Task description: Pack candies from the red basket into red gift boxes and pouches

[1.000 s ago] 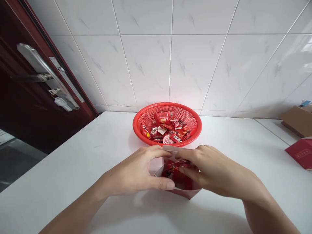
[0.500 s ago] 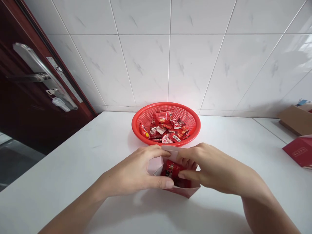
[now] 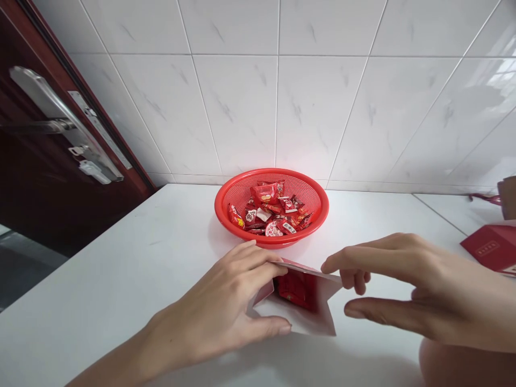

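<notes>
A small paper gift box [image 3: 312,321] stands in front of me, its top open and its white inner flaps spread. Inside lies a red wrapped candy [image 3: 291,288]; the deeper contents are in shadow. My left hand [image 3: 226,301] grips the box's left side, fingers over the back flap and thumb along the front one. To the right, my right hand [image 3: 407,285] is open with fingers and thumb apart, its fingertips close to the box's back right corner. Just behind the box sits a red plastic basket [image 3: 221,215] holding several red-wrapped candies [image 3: 266,194].
A white table [image 3: 161,242] runs up to a tiled wall [image 3: 237,107]. On the far right are a dark red box [image 3: 489,248] and part of a brown cardboard box [image 3: 508,196]. A dark door with a metal handle [image 3: 68,126] and hanging keys is at left.
My right hand has come out of the box and moved right, opening. The box's front and back flaps now stand spread outward. My left hand stays on the box's left side.
</notes>
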A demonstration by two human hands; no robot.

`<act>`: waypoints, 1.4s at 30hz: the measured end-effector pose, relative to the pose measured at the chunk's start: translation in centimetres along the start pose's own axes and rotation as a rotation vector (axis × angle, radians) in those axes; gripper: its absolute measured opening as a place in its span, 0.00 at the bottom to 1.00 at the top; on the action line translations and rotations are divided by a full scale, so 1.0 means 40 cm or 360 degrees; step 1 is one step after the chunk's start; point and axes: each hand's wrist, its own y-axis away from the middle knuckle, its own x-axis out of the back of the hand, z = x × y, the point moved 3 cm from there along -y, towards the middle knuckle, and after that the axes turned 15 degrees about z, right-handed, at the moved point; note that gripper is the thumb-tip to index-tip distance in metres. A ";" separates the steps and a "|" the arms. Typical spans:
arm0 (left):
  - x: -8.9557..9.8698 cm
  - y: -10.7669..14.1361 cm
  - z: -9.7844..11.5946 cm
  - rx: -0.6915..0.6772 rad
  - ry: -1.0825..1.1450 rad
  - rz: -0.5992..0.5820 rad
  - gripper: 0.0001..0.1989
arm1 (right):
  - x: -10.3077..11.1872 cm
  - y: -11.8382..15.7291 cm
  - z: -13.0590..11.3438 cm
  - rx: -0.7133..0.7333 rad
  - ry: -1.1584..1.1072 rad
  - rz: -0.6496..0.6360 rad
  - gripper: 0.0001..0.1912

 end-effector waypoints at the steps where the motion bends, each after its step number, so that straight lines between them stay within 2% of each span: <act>1: 0.000 0.002 0.001 -0.0005 -0.0011 0.0005 0.16 | 0.001 0.001 0.005 -0.0001 0.0029 0.0020 0.06; 4: 0.001 0.011 0.006 -0.0012 -0.0036 0.0041 0.18 | 0.000 0.007 0.012 0.0020 0.0147 0.0036 0.05; 9: 0.010 0.011 -0.002 0.0016 0.0029 0.0234 0.22 | -0.001 0.005 0.017 0.0007 0.0377 0.0060 0.06; 15: -0.001 -0.018 -0.031 0.0136 0.0164 0.0249 0.17 | -0.012 -0.018 0.051 -0.0132 0.0432 -0.0050 0.03; 20: -0.020 -0.030 -0.069 0.0347 0.0301 0.0235 0.12 | -0.013 -0.032 0.087 -0.0227 0.0299 -0.0080 0.14; 24: -0.028 -0.040 -0.098 0.0331 0.0241 0.0344 0.16 | -0.001 -0.043 0.117 -0.0288 0.0226 -0.0084 0.21; 27: -0.029 -0.042 -0.107 0.0249 0.0136 0.0338 0.16 | -0.002 -0.050 0.144 -0.0313 0.0150 -0.0063 0.26; 31: -0.031 -0.039 -0.117 0.0114 -0.0006 0.0327 0.16 | -0.039 -0.048 0.192 -0.0347 0.0112 0.0067 0.33; 34: -0.038 -0.039 -0.125 -0.0021 -0.0012 0.0396 0.16 | -0.084 -0.035 0.223 -0.0322 -0.0078 0.0190 0.35; 38: -0.054 -0.041 -0.144 -0.0115 -0.0010 0.0493 0.25 | -0.126 -0.015 0.247 -0.0243 -0.0399 0.0407 0.25; 42: -0.066 -0.043 -0.170 -0.0064 -0.0017 0.0579 0.29 | -0.154 -0.012 0.268 -0.0250 -0.0442 0.0604 0.17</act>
